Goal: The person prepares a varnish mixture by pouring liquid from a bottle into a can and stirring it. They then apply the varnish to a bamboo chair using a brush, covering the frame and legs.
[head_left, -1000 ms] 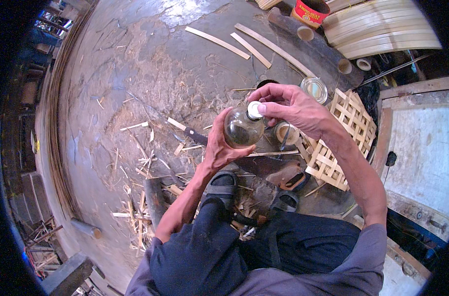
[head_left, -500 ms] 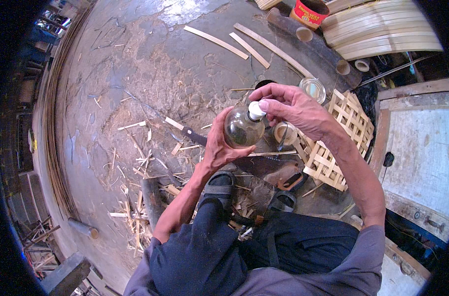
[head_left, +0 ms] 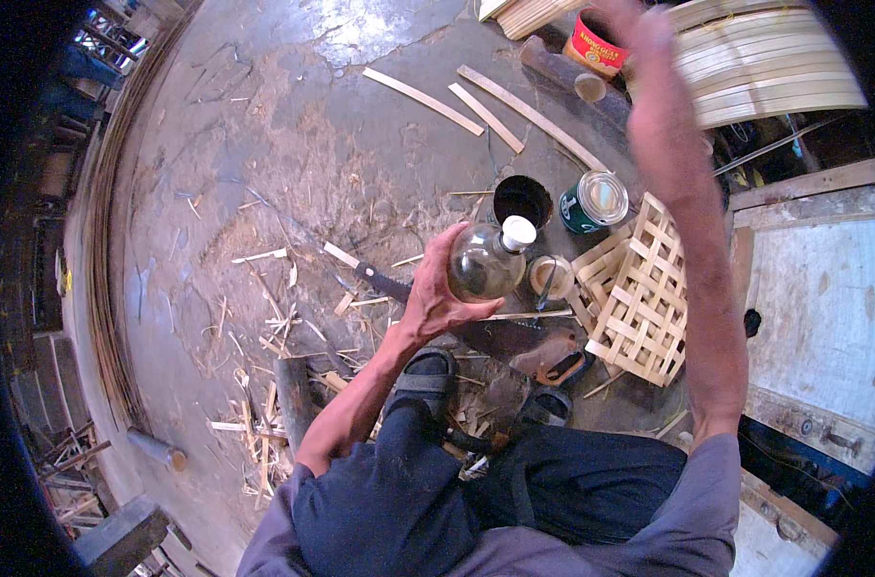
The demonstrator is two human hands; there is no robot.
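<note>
A clear, rounded bottle (head_left: 486,267) with a white cap (head_left: 518,232) rests in my left hand (head_left: 437,288). My fingers wrap its left side and the thumb lies under it. My right hand (head_left: 649,72) is stretched far out at the upper right, beside a red tin (head_left: 599,43). Motion smears it and its fingers run toward the top edge, so whether it holds anything is unclear. Past the bottle stand an open dark can (head_left: 523,200) and a green can with a lid (head_left: 593,201). A woven bamboo piece (head_left: 639,298) lies to their right.
A handsaw (head_left: 543,351) and a knife (head_left: 380,279) lie on the concrete floor before my feet. Bamboo scraps (head_left: 264,423) litter the left side. Long strips (head_left: 423,100) lie farther off. A white wooden board (head_left: 817,308) stands at the right, and bamboo slats (head_left: 774,62) are stacked behind.
My right hand has left the bottle's cap and swung far up to the right. The bottle stays in my left hand, shifted slightly right, with the cap on.
</note>
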